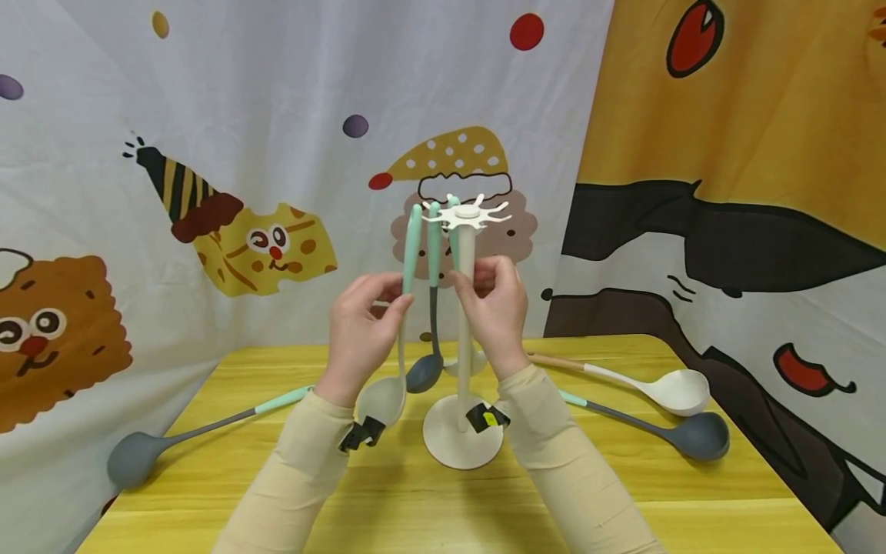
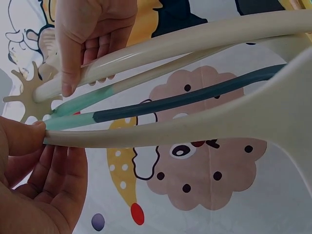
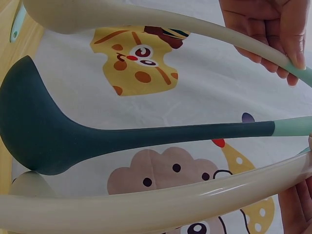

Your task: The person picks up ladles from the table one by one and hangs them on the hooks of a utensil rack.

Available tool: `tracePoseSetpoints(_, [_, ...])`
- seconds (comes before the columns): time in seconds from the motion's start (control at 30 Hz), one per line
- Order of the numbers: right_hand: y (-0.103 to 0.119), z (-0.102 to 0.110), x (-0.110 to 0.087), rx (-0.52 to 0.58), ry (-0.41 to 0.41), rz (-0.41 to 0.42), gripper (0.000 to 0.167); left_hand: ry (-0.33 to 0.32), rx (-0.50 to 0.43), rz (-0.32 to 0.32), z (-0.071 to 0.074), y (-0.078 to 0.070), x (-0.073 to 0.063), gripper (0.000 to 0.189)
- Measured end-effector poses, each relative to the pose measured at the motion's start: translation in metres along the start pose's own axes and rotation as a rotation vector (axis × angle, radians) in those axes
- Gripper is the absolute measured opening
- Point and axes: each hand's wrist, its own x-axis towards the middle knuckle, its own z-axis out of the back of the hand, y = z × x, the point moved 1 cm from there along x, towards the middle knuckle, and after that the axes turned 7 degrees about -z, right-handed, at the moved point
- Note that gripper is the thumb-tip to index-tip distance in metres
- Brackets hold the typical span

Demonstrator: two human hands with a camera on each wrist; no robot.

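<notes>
Left hand (image 1: 360,331): pinching a cream, round-bowled ladle (image 1: 382,402) by its mint-green handle, bowl down, its top end sitting just beside the nine o'clock hooks of a cream, round-based stand (image 1: 464,346), whether hooked or not being impossible to tell. Right hand (image 1: 494,312): gripping the stand's pole between thumb and fingers, a mint-handled dark grey ladle (image 1: 425,373) hanging between the hands. Yellow wood-grained table (image 1: 415,508): bearing another mint-handled grey ladle (image 1: 134,462) toward nine o'clock, a white, wooden-handled ladle (image 1: 681,392) toward two.

R grey ladle (image 1: 701,437) hdl end behind sleeve (image 1: 574,462), rear ladle (image 1: 479,363) pt. behind pole (image 1: 464,362)
</notes>
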Motion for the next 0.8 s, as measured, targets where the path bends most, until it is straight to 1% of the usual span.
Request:
tracePoseSetpoints(0.3, [0.001, 0.000, 0.001, 0.002, -0.002, -0.006, 0.031, 0.010, 0.010, -0.028, -0.006, -0.001, 0.001, 0.019])
tracePoseSetpoints(0.8, [-0.001, -0.001, 0.000, -0.001, -0.002, 0.002, 0.029, 0.030, -0.020, -0.011, -0.014, -0.003, -0.002, 0.018])
